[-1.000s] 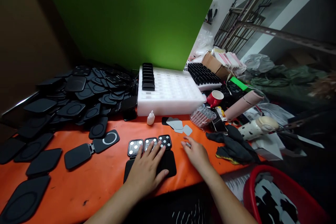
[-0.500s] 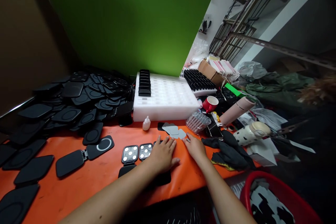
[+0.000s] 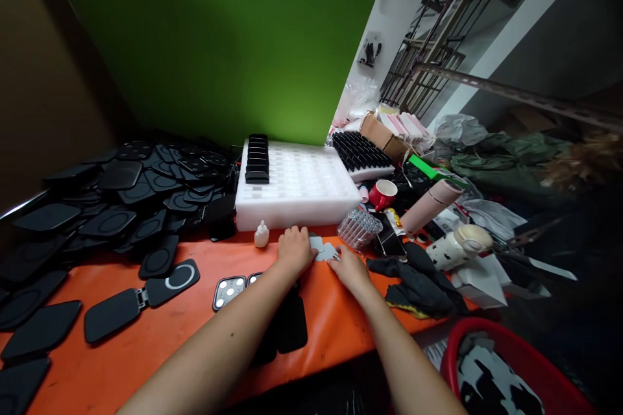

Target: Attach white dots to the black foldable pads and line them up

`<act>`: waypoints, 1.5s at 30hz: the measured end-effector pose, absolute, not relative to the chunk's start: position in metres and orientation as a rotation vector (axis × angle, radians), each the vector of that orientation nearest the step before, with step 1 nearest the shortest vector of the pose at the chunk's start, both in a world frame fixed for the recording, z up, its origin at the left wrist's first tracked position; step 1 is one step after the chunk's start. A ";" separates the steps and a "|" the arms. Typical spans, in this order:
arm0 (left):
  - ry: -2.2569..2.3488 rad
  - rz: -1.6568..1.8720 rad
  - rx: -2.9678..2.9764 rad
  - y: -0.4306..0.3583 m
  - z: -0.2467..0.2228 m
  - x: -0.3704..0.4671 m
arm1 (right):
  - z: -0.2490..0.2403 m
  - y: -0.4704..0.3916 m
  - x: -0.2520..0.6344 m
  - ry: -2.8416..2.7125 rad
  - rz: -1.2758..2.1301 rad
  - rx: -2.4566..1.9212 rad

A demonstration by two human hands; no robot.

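Grey plates (image 3: pixel 325 249) lie fanned on orange table (image 3: pixel 160 331), just before white foam tray (image 3: pixel 296 185). Left hand (image 3: pixel 293 249) rests palm-down on their left edge, fingers loosely spread, nothing clasped. Right hand (image 3: pixel 349 268) touches plates' right edge with fingertips; whether it pinches one, cannot tell. Small white bottle (image 3: pixel 261 234) just left. Dotted square frames (image 3: pixel 228 291) nearer, partly under left forearm. Red mug (image 3: pixel 382 194) right of tray.

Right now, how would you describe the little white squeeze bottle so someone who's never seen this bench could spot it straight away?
Start at the big white foam tray standing in the middle of the orange table, below the green wall. The bottle stands upright on the orange surface right against the tray's front edge, near its left corner, just left of the left hand. It is the only small white thing with a pointed nozzle; the parts around it are flat and black or grey.
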State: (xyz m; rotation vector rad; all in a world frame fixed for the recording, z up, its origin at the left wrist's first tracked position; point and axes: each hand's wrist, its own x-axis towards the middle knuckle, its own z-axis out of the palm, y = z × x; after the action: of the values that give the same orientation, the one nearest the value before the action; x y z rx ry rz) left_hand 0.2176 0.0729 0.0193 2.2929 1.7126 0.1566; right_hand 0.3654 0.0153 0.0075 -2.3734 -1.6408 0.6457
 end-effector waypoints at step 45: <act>1.293 0.849 1.646 0.086 0.003 0.211 | -0.013 -0.014 0.372 -1.149 0.504 -1.895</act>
State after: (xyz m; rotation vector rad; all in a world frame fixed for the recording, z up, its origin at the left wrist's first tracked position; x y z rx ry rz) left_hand 0.2108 0.0864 0.0026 1.6460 1.2931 0.8490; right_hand 0.3724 -0.0137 -0.0133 -1.8947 -1.1495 0.5037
